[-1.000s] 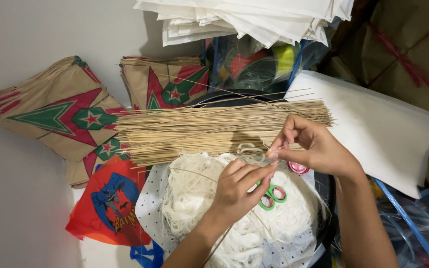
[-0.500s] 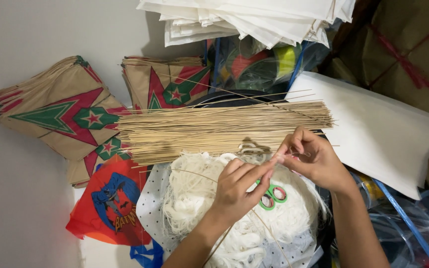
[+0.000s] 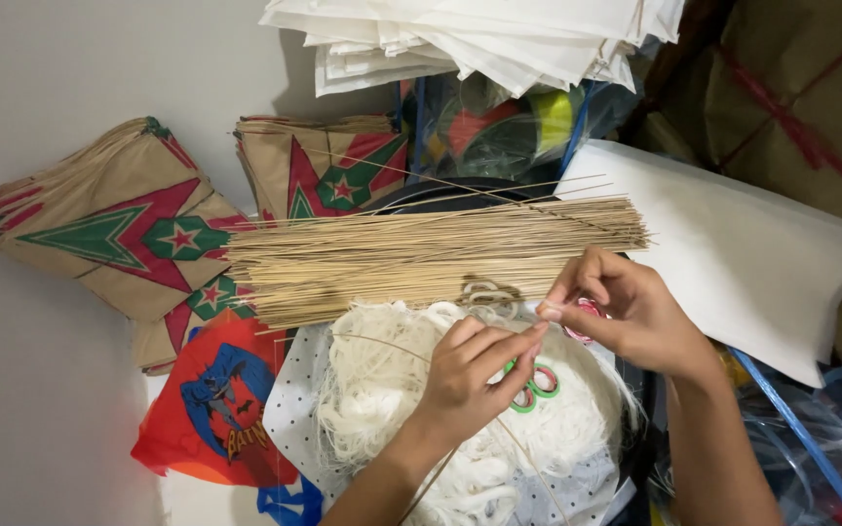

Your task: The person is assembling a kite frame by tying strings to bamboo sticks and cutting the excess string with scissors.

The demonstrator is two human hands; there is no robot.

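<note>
My left hand (image 3: pixel 475 375) pinches a thin bamboo stick (image 3: pixel 387 343) above a heap of white thread (image 3: pixel 382 390). My right hand (image 3: pixel 626 312) meets it fingertip to fingertip and pinches a strand of that thread at the stick's end. A thick bundle of thin bamboo sticks (image 3: pixel 421 258) lies just beyond both hands. Green-handled scissors (image 3: pixel 536 386) lie on the thread heap under my left fingers. A pink ring-shaped object (image 3: pixel 587 310) shows partly behind my right hand.
Brown paper kites with red and green stars (image 3: pixel 138 234) lie stacked at the left. A red printed plastic kite (image 3: pixel 216 399) lies below them. White paper sheets (image 3: pixel 479 39) are piled at the top, a white sheet (image 3: pixel 743 253) at the right, and clear plastic bags (image 3: pixel 821 438) at the lower right.
My right hand has drawn in toward my left hand, so the fingertips now meet at the stick's end. My left hand stays over the thread heap.
</note>
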